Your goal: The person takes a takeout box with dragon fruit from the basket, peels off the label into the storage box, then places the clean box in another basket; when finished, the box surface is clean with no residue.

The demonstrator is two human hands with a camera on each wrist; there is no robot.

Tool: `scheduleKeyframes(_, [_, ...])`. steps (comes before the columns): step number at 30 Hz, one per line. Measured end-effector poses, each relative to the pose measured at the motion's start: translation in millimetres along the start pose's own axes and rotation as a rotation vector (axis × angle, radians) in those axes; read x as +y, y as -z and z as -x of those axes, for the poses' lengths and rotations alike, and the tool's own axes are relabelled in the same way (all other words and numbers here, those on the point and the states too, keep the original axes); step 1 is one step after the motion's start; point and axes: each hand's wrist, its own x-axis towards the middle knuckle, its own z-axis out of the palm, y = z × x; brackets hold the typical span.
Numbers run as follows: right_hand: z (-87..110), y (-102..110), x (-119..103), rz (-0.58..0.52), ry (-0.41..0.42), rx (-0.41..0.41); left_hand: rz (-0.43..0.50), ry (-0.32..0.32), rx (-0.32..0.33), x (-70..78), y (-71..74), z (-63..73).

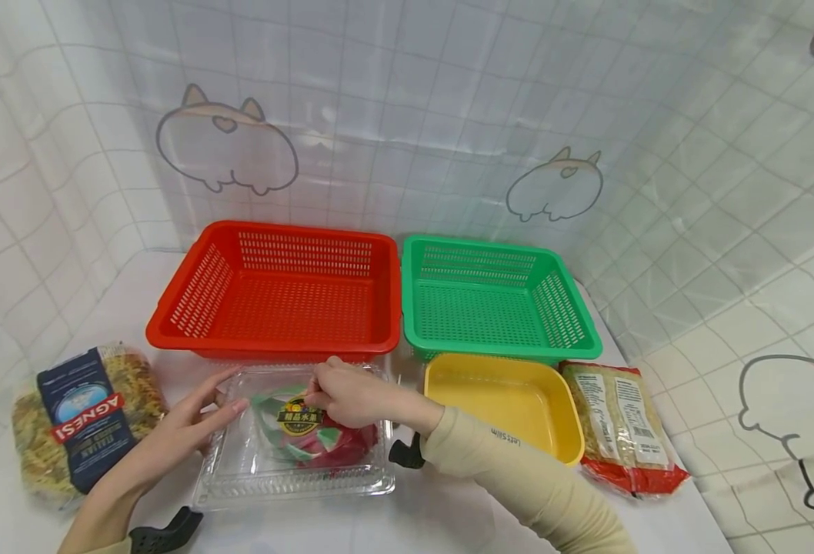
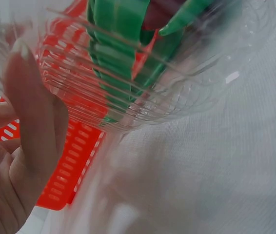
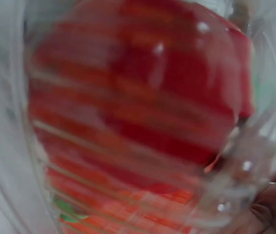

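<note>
In the head view, a clear plastic clamshell box point(image 1: 241, 469) lies on the table with a red and green dragon fruit point(image 1: 338, 450) inside. Its lid carries a black and gold fruit sticker point(image 1: 300, 416). My left hand point(image 1: 195, 419) holds the box's far left corner, the thumb over the lid. At the far rim my right hand point(image 1: 351, 394) grips with curled fingers; its fingertips are hidden. The left wrist view has the thumb point(image 2: 33, 97) against the ribbed clear wall. Through the plastic, the right wrist view shows the blurred red fruit point(image 3: 143, 87).
Behind the box stand a red basket point(image 1: 275, 345) and a green basket point(image 1: 504, 350). A yellow bin point(image 1: 511, 400) sits to the right, beside a red-edged food packet point(image 1: 628, 423). A bag of Agnesi pasta point(image 1: 91, 419) lies at the left.
</note>
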Motion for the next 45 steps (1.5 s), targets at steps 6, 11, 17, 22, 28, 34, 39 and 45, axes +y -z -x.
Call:
scheduleKeyframes(6, [1.2,0,2,-0.022,0.006,-0.011,0.03,0.014,-0.013,2.8,0.9,0.6])
scheduleKeyframes(11, [2.1,0,2,-0.026,0.007,-0.013,0.029,0.015,-0.012,3.5,1.1,0.8])
scheduleKeyframes(17, [2.9,0,3,-0.045,0.012,-0.016,0.017,0.014,-0.005,3.4,0.1,0.7])
scheduleKeyframes(22, [3.9,-1,3,-0.052,0.008,-0.011,0.015,0.017,-0.003,2.5,0.2,0.5])
scheduleKeyframes(28, [4.6,-1,4,-0.072,0.005,-0.007,0.024,0.028,-0.006,2.5,0.3,0.5])
scheduleKeyframes(34, [5.5,1,8,-0.196,0.017,-0.017,0.025,0.022,-0.005,2.9,0.5,1.2])
scheduleKeyframes(39, [12.4,4,16,-0.375,0.006,-0.009,0.022,0.021,-0.007,2.1,-1.1,1.0])
scheduleKeyframes(45, [25.2,9,24,-0.433,0.055,0.059,0.02,0.01,-0.01,2.4,0.3,2.0])
